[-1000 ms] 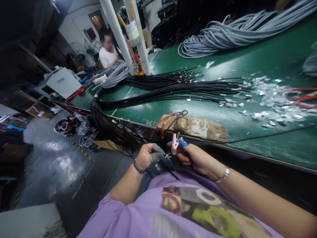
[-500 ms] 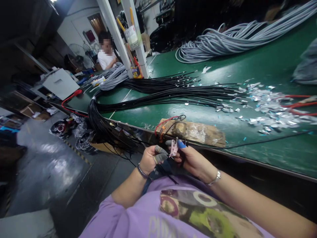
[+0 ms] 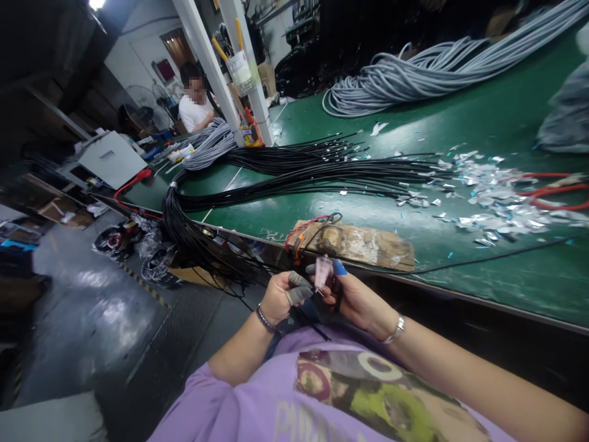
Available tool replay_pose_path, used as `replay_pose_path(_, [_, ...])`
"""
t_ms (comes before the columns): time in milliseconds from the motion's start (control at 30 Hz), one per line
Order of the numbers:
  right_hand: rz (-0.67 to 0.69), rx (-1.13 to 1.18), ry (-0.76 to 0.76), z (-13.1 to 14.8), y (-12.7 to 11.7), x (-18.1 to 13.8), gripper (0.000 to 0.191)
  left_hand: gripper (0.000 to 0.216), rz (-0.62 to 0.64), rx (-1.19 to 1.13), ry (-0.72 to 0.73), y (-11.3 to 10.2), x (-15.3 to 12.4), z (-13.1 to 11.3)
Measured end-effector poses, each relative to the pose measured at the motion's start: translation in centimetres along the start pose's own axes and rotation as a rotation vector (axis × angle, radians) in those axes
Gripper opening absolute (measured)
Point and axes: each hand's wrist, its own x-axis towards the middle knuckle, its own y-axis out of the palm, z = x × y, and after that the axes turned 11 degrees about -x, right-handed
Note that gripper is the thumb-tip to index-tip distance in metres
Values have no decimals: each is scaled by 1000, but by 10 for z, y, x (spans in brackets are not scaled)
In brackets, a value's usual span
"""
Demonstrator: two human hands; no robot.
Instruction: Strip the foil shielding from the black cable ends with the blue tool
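My left hand (image 3: 280, 298), with grey covers on thumb and forefinger, is closed in a pinch on the end of a black cable (image 3: 317, 330), part of which shows below the fingers. Close by on the right, my right hand (image 3: 361, 302) grips a small pale pink piece (image 3: 323, 272) between its fingers; the thumb has a blue cover. Thin wire tips show at the lower end of the pink piece, between the hands. Both hands are just off the table's front edge, in front of a worn wooden block (image 3: 368, 244) with red and black wires at its left end.
Black cables (image 3: 276, 184) lie bundled along the green table (image 3: 483, 288) and hang over its front edge. Foil scraps (image 3: 501, 202) and red-handled pliers (image 3: 552, 195) lie right. Grey cable coils (image 3: 391, 86) lie behind. A person (image 3: 196, 107) sits beyond the white posts.
The pale pink piece has turned in my right hand and shows a smoother, narrower face. My left hand keeps its pinch almost in place. The view has shifted slightly.
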Motion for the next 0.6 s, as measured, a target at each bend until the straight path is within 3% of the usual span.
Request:
replay_pose_path(200, [11, -41, 37, -5, -7, -3, 50, 51, 5, -66, -7, -9, -8, 9])
replay_pose_path(367, [4, -31, 61, -8, -15, -6, 48, 49, -67, -331, -6, -17, -13, 14])
replay_pose_path(467, [38, -51, 86, -11, -18, -7, 44, 43, -47, -464, -14, -23, -16, 14])
replay_pose_path(600, [72, -92, 74, -13, -19, -8, 40, 38, -41, -460, -35, -31, -18, 19])
